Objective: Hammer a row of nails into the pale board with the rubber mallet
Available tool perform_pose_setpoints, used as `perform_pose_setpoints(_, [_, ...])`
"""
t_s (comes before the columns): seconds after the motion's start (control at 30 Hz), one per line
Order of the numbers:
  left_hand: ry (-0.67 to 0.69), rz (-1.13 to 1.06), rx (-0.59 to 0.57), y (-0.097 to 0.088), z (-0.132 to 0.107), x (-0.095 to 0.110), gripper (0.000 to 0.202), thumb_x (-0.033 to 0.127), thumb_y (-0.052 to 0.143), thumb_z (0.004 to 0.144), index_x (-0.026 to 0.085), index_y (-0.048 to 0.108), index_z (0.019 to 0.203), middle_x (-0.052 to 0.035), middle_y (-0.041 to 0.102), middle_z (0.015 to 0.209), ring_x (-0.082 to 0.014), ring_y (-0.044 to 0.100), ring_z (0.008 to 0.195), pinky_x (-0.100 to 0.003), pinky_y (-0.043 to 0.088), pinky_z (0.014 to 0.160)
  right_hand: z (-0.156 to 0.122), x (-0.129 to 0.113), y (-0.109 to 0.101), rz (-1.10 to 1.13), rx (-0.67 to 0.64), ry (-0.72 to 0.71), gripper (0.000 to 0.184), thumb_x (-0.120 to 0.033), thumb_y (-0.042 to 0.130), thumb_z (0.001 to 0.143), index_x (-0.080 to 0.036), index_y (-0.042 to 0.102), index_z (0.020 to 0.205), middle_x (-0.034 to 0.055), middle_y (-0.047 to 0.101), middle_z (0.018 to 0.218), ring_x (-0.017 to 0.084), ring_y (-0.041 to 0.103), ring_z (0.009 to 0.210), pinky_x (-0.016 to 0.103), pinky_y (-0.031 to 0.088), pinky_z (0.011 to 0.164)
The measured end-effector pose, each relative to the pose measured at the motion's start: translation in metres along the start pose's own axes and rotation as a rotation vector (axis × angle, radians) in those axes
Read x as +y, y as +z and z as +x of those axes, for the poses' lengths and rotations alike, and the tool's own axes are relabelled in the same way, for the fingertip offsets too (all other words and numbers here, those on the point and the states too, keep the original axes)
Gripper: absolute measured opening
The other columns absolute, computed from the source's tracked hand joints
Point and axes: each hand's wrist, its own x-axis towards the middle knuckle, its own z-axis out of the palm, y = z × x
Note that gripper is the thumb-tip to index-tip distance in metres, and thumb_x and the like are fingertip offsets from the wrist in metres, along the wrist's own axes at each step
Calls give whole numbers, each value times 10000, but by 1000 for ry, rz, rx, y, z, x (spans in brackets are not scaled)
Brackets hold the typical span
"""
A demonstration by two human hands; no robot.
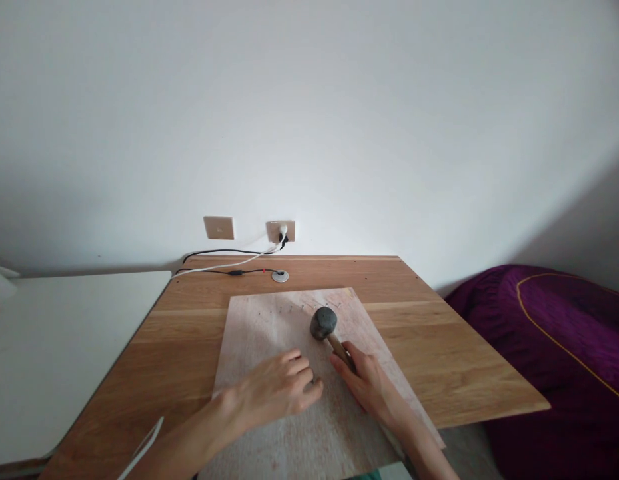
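A pale wooden board [269,333] lies on the wooden desk [429,347]. My right hand [368,385] is closed round the wooden handle of a hammer with a dark round head [324,323], which rests on the board's far part. My left hand [279,390] lies on the middle of the board, its fingertips pinched together on something too small to make out, close to the right hand. A row of small nails [289,309] stands along the board's far edge.
A white wall stands behind the desk with a switch plate [218,227] and a socket [280,231] holding a white plug. Black and white cables [224,265] run along the desk's far edge. A white surface [64,333] adjoins on the left; a purple cushion [554,347] lies to the right.
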Motion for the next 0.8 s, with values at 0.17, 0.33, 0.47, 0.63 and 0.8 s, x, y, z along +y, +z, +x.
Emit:
perform_pose_setpoints(0.17, [-41,-99,-2,6,-4,-12,84,109,657,955,183,672,918,-2,675,749,-177,636,739,-319,502,698,0,-3,-2,-17,-7,1,308,-494,476,971,-251,472,783,-26,500,613,169,484,582,295,328,574])
perform_pose_setpoints(0.33, [-680,-463,249,21,-24,-67,226,116,592,946,221,747,1073,-43,782,969,-179,718,888,-302,569,832,-2,-5,-6,-5,-62,34,335,-531,451,986,-255,463,798,-40,461,600,165,486,567,290,320,556])
perform_pose_setpoints(0.47, [-1095,-582,370,43,-46,-104,188,123,619,870,204,771,945,-35,811,929,-183,734,807,-286,574,774,-2,-4,-5,-2,-76,60,326,-519,432,994,-253,464,809,-47,448,592,155,474,533,286,316,534])
perform_pose_setpoints(0.63, [-1060,-649,348,56,-60,-105,92,177,693,869,195,781,893,-33,813,886,-180,725,778,-297,558,820,-1,-4,-6,-2,-87,67,316,-513,433,1000,-247,480,836,-56,439,582,143,480,491,275,320,500])
perform_pose_setpoints(0.8, [-1075,-610,319,53,-57,-103,73,160,702,866,202,761,881,-7,784,830,-163,683,733,-276,525,782,-1,-4,-6,-11,-106,94,325,-525,417,1008,-241,500,871,-51,478,587,146,516,463,264,335,463])
